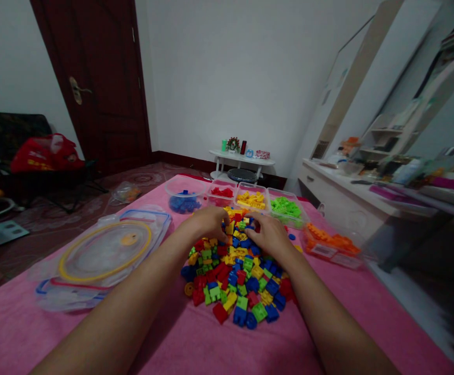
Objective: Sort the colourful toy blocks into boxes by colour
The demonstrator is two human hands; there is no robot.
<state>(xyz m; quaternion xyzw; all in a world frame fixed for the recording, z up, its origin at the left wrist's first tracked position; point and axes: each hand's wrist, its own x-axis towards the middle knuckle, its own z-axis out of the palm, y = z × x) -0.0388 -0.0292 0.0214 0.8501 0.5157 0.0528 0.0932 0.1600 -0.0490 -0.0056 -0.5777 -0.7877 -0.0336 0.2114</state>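
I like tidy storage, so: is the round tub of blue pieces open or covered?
Open: the round tub shows a bare rim above its blue pieces, and a round lid lies apart at left.

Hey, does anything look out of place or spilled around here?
Nothing looks broken. Slightly odd: a clear bag lies on the floor, left of the pink cloth, and a small blue piece sits beyond the right hand, apart from the mixed brick pile.

I am in a home, with flowers [232,143] on a white table [246,158] past the far edge of the pink cloth [180,338] and a cluttered dresser [328,194] beyond its right.
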